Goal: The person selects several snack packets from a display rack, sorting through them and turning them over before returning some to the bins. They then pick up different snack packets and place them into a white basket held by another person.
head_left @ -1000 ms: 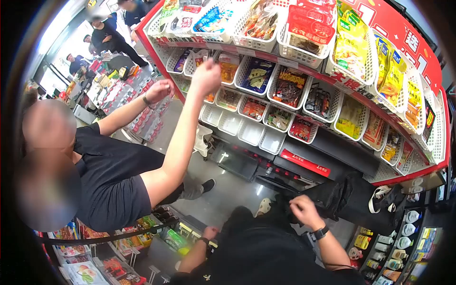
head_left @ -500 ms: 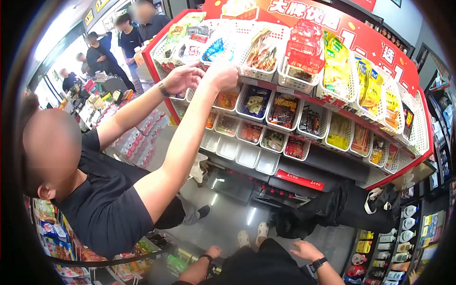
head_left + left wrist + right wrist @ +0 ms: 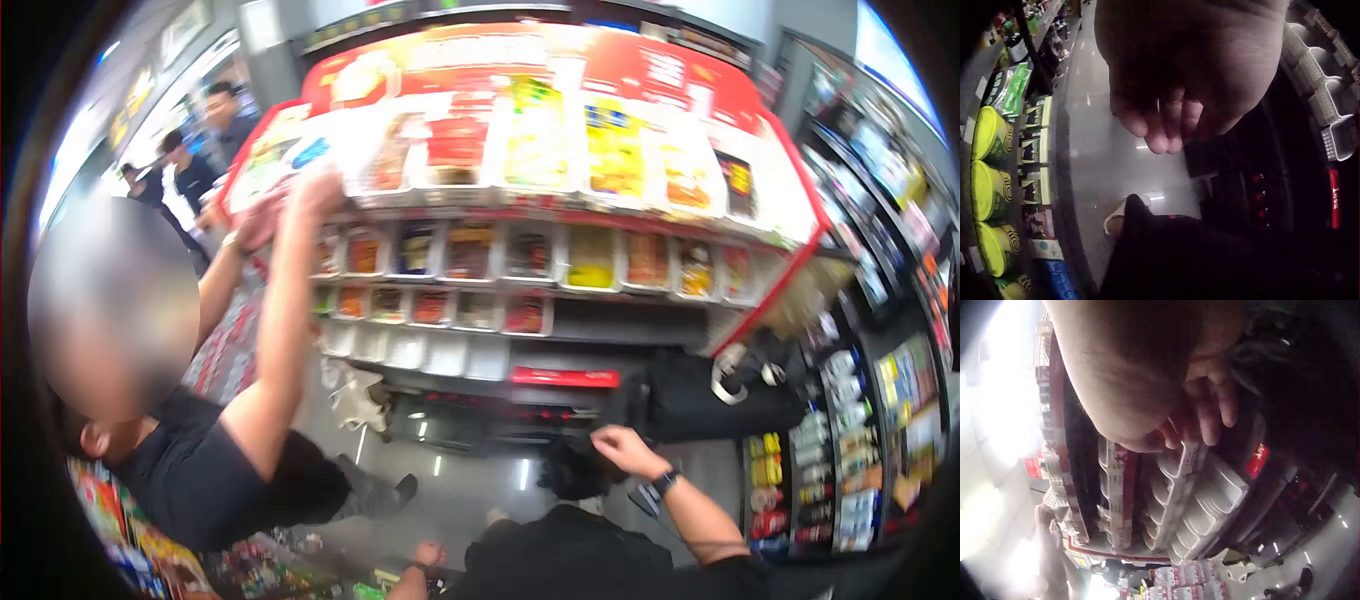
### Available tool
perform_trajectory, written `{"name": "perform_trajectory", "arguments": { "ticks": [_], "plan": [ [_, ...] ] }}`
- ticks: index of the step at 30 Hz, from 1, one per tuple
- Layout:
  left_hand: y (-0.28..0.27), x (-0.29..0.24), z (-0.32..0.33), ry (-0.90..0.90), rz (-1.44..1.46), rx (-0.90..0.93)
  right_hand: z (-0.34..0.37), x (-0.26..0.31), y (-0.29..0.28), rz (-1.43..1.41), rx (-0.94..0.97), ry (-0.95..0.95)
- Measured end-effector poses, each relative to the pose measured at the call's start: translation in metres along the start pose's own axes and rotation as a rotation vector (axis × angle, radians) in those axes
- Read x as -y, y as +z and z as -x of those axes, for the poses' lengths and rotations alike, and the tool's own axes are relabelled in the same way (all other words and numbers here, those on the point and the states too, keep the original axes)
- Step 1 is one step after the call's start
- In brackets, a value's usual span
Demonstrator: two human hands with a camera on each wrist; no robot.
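My left hand (image 3: 430,554) hangs low at the bottom of the head view, near the shelf edge. In the left wrist view the left hand (image 3: 1188,69) has its fingers loosely curled with nothing in them. My right hand (image 3: 630,452), with a dark watch at its wrist, is held before the body, below the red-edged snack display (image 3: 480,215). In the right wrist view the right hand (image 3: 1166,394) shows loosely bent fingers holding nothing; white baskets (image 3: 1219,487) appear beyond it without contact that I can make out.
At the left another person (image 3: 200,470) reaches both arms to the top baskets. A black bag (image 3: 700,395) lies at the display's right end. Bottle shelves (image 3: 845,440) stand at the right, yellow-lidded tubs (image 3: 991,190) at the left. People stand in the background.
The head view has turned right, so the display sits further left and more frontal. The other person's hands stay at the top baskets. My hands remain low and without any object.
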State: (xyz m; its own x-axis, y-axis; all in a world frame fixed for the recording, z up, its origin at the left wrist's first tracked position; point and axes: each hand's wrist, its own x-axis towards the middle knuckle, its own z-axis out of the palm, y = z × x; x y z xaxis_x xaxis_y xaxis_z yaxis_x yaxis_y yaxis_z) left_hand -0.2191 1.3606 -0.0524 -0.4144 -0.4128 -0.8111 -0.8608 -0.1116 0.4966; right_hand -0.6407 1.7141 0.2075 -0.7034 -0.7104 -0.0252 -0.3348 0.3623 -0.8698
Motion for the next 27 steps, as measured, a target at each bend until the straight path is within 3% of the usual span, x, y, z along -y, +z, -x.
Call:
{"name": "perform_trajectory", "arguments": {
  "ticks": [2,5,7,11,13,16,18,21,23,27],
  "plan": [
    [0.012,0.021,-0.01,-0.037,-0.078,-0.025,-0.003,-0.006,-0.032,0.003,-0.144,-0.133],
    [0.043,0.013,0.006,0.046,-0.282,-0.002,0.004,-0.015,-0.085,0.048,-0.262,-0.202],
    [0.079,0.0,0.017,0.0,-0.11,0.036,0.01,-0.017,-0.126,0.075,-0.28,-0.263],
    [0.155,-0.053,0.023,-0.073,-0.048,0.073,0.015,-0.045,-0.211,0.259,-0.359,-0.27],
    [0.191,-0.074,0.03,0.066,-0.055,0.057,0.011,-0.059,-0.247,0.225,-0.421,-0.028],
    [0.242,-0.095,0.047,0.112,0.07,0.063,-0.008,-0.074,-0.298,0.637,-0.703,-0.179],
    [0.267,-0.103,0.061,0.102,0.116,0.058,-0.021,-0.061,-0.327,0.783,-0.752,-0.163],
    [0.282,-0.094,0.081,0.088,0.05,-0.014,-0.044,-0.062,-0.341,0.819,-0.741,-0.122],
    [0.281,-0.078,0.088,0.069,-0.078,-0.043,-0.06,-0.099,-0.349,0.881,-0.615,-0.097],
    [0.273,-0.042,0.105,-0.094,-0.029,-0.146,-0.066,-0.113,-0.334,0.941,-0.704,-0.064]
  ]
}}
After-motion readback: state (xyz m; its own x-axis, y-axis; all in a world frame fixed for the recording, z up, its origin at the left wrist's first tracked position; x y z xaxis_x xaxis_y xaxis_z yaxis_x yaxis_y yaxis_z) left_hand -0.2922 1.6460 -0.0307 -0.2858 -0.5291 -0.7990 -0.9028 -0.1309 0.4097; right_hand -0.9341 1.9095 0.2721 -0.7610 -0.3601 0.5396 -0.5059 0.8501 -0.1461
